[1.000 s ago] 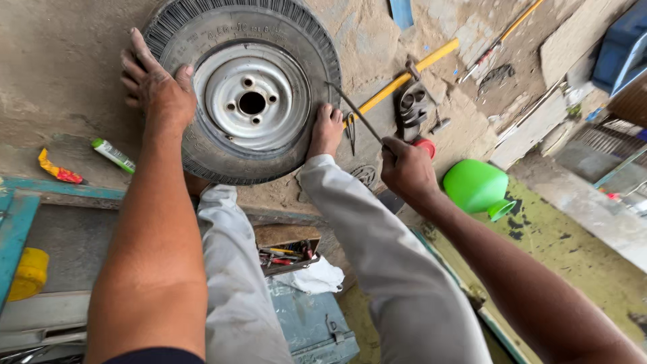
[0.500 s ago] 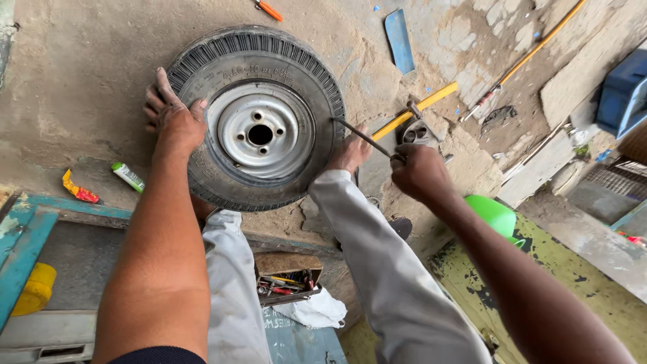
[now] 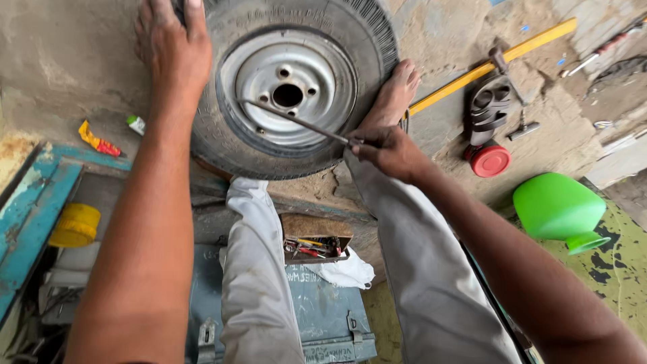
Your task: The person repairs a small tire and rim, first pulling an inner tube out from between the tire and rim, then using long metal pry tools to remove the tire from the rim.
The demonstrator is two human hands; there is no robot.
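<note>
While the tyre (image 3: 296, 87) is lying flat on the concrete floor (image 3: 60, 74) with a bare foot (image 3: 394, 94) bracing its right edge, the left hand (image 3: 172, 50) is pressing open-palmed on its sidewall, and the right hand (image 3: 387, 152) is clenching a thin metal rod (image 3: 296, 121) angled across the steel rim (image 3: 290, 87).

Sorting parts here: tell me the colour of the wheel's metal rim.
Silver-grey rim, seen clearly in the head view.
</note>
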